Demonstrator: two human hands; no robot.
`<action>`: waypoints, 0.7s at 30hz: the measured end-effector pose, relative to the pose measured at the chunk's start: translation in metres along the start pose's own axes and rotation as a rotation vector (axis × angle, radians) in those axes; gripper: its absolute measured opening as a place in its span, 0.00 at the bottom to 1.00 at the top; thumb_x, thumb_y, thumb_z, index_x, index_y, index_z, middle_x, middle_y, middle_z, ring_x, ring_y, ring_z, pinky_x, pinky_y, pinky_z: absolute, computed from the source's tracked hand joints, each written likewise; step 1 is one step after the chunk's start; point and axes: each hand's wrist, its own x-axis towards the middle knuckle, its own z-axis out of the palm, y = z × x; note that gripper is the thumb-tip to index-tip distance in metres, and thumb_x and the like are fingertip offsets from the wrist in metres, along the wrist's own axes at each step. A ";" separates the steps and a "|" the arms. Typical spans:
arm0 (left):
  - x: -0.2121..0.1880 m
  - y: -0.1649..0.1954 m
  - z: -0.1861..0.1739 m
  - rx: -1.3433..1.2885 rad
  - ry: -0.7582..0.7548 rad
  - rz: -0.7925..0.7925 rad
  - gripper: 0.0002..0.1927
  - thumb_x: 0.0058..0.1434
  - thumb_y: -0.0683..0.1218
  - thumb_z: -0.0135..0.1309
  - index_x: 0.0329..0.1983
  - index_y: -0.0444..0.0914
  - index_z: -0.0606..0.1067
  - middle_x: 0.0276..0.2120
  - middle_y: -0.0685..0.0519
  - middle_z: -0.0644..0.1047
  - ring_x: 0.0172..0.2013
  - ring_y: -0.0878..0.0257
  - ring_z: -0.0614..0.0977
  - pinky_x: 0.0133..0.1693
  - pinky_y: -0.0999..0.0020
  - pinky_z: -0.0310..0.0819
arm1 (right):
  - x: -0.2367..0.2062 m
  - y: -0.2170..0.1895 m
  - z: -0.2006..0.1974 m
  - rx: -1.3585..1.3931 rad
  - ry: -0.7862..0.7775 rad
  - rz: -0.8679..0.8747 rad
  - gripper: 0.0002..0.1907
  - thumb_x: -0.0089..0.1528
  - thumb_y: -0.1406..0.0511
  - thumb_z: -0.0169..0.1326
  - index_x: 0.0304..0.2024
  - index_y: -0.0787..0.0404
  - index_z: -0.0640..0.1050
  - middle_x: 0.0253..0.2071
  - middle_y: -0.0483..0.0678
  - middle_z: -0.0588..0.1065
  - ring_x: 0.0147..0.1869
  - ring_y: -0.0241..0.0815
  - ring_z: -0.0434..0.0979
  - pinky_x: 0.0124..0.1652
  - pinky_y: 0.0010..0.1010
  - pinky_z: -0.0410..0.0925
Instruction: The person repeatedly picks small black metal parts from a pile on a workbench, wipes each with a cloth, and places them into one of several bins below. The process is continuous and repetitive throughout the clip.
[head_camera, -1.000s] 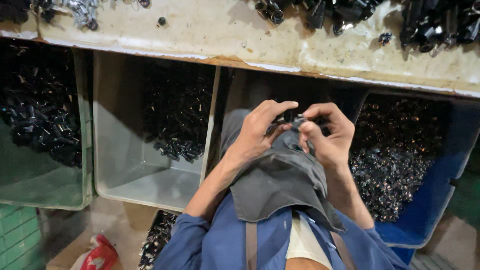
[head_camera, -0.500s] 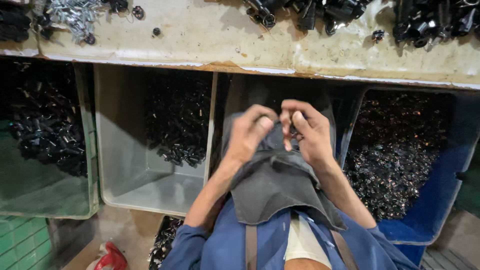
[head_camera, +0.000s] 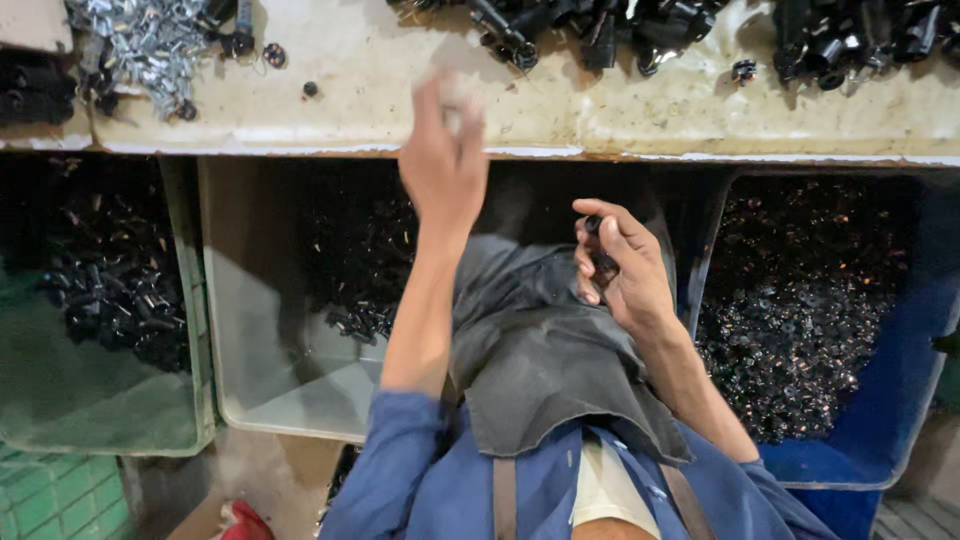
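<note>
Worn desk (head_camera: 600, 105) above both hands. Left hand (head_camera: 443, 160) raised at desk edge, blurred, grip unclear. Right hand (head_camera: 622, 270) pinches small black part (head_camera: 597, 243) over grey cloth (head_camera: 540, 350).

Person's dress only. Blue cloth long-sleeved work shirt (head_camera: 420, 480), sleeves pushed up to elbow, cuffs bunched; forearms bare. Dark grey creased cloth apron (head_camera: 540, 370) draped over lap, lower hem at 6 o'clock crossing shirt. Two brownish straps (head_camera: 507, 497) run down at 6 o'clock, either side of pale cream undershirt patch (head_camera: 610, 490). Left hand (head_camera: 440, 165) at 11 o'clock, right hand (head_camera: 625, 270) at 1 o'clock: both ungloved, no rings or watch seen.
</note>
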 end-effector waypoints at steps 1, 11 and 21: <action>0.024 0.007 0.014 0.030 0.043 0.059 0.24 0.70 0.55 0.53 0.63 0.39 0.68 0.30 0.54 0.79 0.26 0.61 0.80 0.31 0.64 0.71 | 0.000 0.000 0.002 0.015 -0.012 0.020 0.16 0.72 0.65 0.48 0.60 0.67 0.73 0.44 0.52 0.72 0.33 0.36 0.73 0.23 0.26 0.68; 0.027 0.018 0.001 -0.973 -0.210 0.060 0.30 0.75 0.52 0.59 0.75 0.41 0.63 0.43 0.47 0.76 0.39 0.59 0.80 0.46 0.63 0.75 | -0.010 -0.005 -0.007 -0.173 0.164 -0.131 0.13 0.70 0.73 0.50 0.58 0.69 0.74 0.44 0.53 0.74 0.33 0.36 0.73 0.23 0.26 0.69; -0.085 0.061 -0.011 -1.381 -0.548 -0.432 0.26 0.59 0.39 0.62 0.59 0.38 0.67 0.63 0.44 0.72 0.59 0.57 0.79 0.63 0.63 0.74 | -0.006 -0.031 0.008 -0.095 0.062 -0.340 0.12 0.71 0.71 0.53 0.57 0.69 0.72 0.47 0.55 0.75 0.35 0.37 0.75 0.24 0.27 0.71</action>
